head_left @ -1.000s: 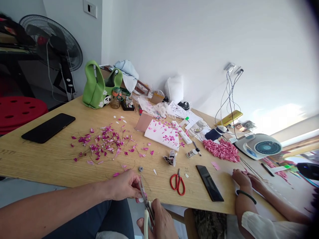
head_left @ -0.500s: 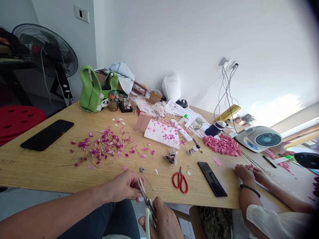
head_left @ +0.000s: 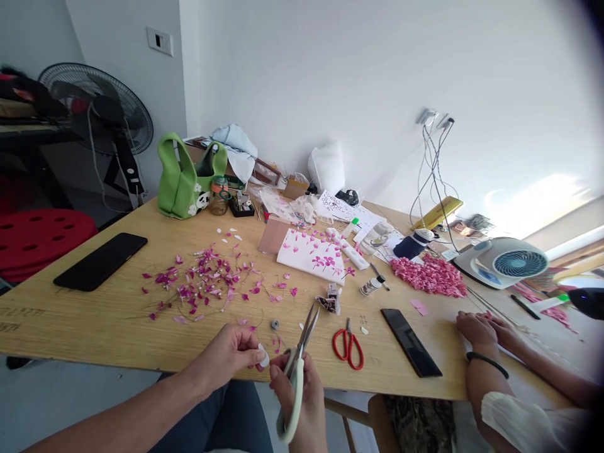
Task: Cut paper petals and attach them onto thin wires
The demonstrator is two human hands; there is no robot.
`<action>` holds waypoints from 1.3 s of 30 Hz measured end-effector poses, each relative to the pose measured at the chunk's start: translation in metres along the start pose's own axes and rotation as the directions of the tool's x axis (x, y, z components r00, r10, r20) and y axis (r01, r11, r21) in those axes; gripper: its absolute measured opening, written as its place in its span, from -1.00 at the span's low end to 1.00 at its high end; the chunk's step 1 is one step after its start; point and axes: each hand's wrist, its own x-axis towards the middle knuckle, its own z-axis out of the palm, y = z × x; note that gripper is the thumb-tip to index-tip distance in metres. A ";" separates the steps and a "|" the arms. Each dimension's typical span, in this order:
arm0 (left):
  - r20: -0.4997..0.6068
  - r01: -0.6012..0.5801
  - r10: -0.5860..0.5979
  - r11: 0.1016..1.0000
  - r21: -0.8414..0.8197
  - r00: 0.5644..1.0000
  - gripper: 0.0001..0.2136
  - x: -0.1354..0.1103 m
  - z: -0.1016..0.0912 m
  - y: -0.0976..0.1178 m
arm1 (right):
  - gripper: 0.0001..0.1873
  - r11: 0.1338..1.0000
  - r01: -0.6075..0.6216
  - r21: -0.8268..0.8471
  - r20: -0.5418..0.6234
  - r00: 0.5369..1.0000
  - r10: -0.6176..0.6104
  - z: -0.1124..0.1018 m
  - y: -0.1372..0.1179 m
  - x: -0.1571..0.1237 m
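My left hand point(head_left: 231, 355) pinches a small white petal-shaped piece point(head_left: 263, 357) between thumb and fingers, just above the near edge of the wooden table point(head_left: 85, 321). My right hand point(head_left: 297, 391) holds pale green-handled scissors point(head_left: 295, 377), their blades open and pointing up over the table. The blades stand a little right of the white piece, not touching it. A small grey spool point(head_left: 275, 324) lies just beyond my hands. Beyond it is a scatter of magenta petals and thin stems point(head_left: 201, 283).
Red-handled scissors point(head_left: 348, 348) and a black phone point(head_left: 410, 343) lie to the right, with another phone point(head_left: 100, 261) at the left. A co-worker's hands point(head_left: 481, 330) rest at the right end. A flower-painted white board point(head_left: 311, 257) and pink paper pieces point(head_left: 429, 277) lie farther back.
The scissors have moved away from the white piece, with their blades now spread and pointing up. My left hand has drawn back slightly, and the whole view has shifted a little.
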 end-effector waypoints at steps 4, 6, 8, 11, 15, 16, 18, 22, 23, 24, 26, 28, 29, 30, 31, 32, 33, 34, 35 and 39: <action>-0.021 -0.015 0.015 1.000 -0.009 1.000 -0.80 -0.004 0.001 -0.003 | -0.66 0.996 -0.039 0.075 0.005 0.999 0.038 0.017 0.004 0.005; -0.047 -0.014 0.015 1.000 0.021 0.999 -0.81 -0.007 0.001 -0.002 | -0.68 0.998 -0.028 0.049 0.020 0.999 0.027 0.018 0.006 0.007; -0.091 -0.021 0.027 0.997 0.068 0.996 -0.82 -0.010 0.002 -0.001 | -0.69 1.000 -0.012 0.020 0.046 0.999 0.011 0.017 0.006 0.008; -0.135 -0.037 0.053 0.993 0.115 0.989 -0.83 -0.012 0.003 0.000 | -0.70 1.000 0.009 -0.003 0.061 0.998 -0.009 0.016 -0.001 0.008; -0.098 -0.025 0.031 0.998 0.063 0.995 -0.83 -0.012 0.003 -0.003 | -0.71 1.000 0.019 0.013 0.033 0.999 -0.020 0.019 -0.008 0.005; -0.084 -0.018 0.022 0.999 0.039 0.996 -0.82 -0.011 0.002 -0.003 | -0.72 1.000 0.025 0.018 0.020 0.999 -0.026 0.019 -0.008 0.004; -0.060 -0.009 0.008 1.000 -0.018 0.998 -0.80 -0.011 0.001 -0.004 | -0.73 0.999 0.051 0.018 0.000 0.999 -0.051 0.020 -0.006 0.004; -0.039 -0.013 0.010 0.997 -0.070 0.999 -0.77 -0.011 -0.002 -0.006 | -0.77 0.995 0.100 -0.020 0.007 0.995 -0.100 0.018 -0.001 0.003; -0.031 -0.015 0.013 0.997 -0.072 0.999 -0.77 -0.011 -0.003 -0.006 | -0.77 0.994 0.103 -0.023 0.010 0.995 -0.103 0.018 -0.001 0.003; -0.023 -0.013 0.011 0.997 -0.075 1.000 -0.77 -0.011 -0.003 -0.006 | -0.77 0.995 0.102 -0.018 0.011 0.995 -0.102 0.018 -0.001 0.003; -0.013 0.002 -0.003 0.996 -0.094 1.000 -0.76 -0.012 -0.005 -0.005 | -0.76 0.996 0.092 0.005 0.014 0.996 -0.092 0.018 -0.001 0.003; -0.005 0.026 -0.026 0.992 -0.123 1.000 -0.76 -0.013 -0.005 -0.005 | -0.73 0.996 0.078 0.032 0.021 0.997 -0.078 0.019 -0.002 0.002; -0.003 0.035 -0.036 0.989 -0.141 0.999 -0.76 -0.014 -0.005 -0.005 | -0.71 0.997 0.068 0.048 0.020 0.997 -0.070 0.019 -0.002 0.002; 0.001 0.044 -0.044 0.986 -0.163 0.999 -0.76 -0.015 -0.005 -0.005 | -0.70 0.996 0.060 0.061 0.018 0.998 -0.061 0.019 -0.002 0.001; 0.005 0.051 -0.051 0.981 -0.187 0.999 -0.76 -0.016 -0.004 -0.004 | -0.69 0.996 0.052 0.072 0.013 0.999 -0.053 0.019 -0.002 0.001; 0.002 0.057 -0.058 0.976 -0.209 0.998 -0.76 -0.017 -0.003 -0.004 | -0.68 0.996 0.046 0.079 0.005 0.999 -0.047 0.019 -0.002 0.001; -0.007 0.059 -0.062 0.972 -0.226 0.998 -0.76 -0.018 -0.002 -0.003 | -0.67 0.996 0.044 0.083 -0.005 0.999 -0.044 0.019 -0.001 0.002; -0.018 0.059 -0.066 0.969 -0.239 0.998 -0.76 -0.019 -0.001 -0.002 | -0.66 0.996 0.043 0.083 -0.015 0.999 -0.042 0.019 -0.001 0.002; -0.032 0.057 -0.067 0.968 -0.246 0.997 -0.76 -0.019 -0.001 -0.002 | -0.65 0.996 0.044 0.081 -0.025 0.999 -0.042 0.018 0.000 0.002; -0.072 0.039 -0.057 0.971 -0.237 0.996 -0.78 -0.020 0.002 0.001 | -0.68 0.996 0.065 0.064 0.001 0.998 -0.066 0.016 0.005 0.003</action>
